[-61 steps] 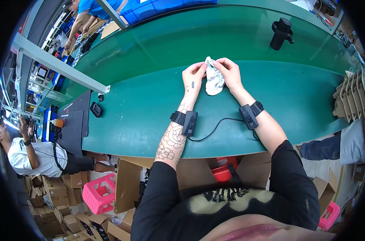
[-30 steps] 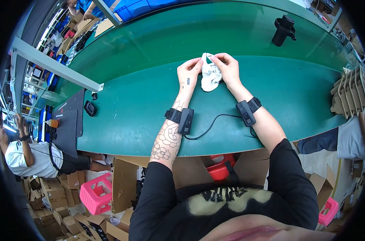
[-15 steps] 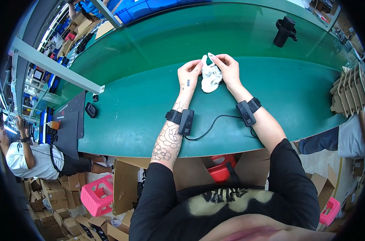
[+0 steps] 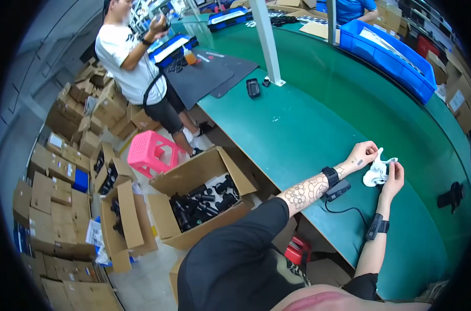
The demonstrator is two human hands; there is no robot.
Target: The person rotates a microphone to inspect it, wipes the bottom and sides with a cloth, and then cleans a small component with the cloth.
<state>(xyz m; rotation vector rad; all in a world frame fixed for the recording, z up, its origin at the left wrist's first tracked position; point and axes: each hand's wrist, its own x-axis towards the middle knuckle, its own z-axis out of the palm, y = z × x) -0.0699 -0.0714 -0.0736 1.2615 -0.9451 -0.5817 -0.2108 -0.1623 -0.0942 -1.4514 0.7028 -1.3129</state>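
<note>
Looking down through the head view, the person's left hand and right hand both pinch a small white cloth-like piece, held just above the green table toward its far right side. Each hand is closed on an edge of the piece, apparently spreading or unfolding it. Any further handling calls for a steady two-sided grip. An open cardboard box of black parts sits below the table's near edge.
</note>
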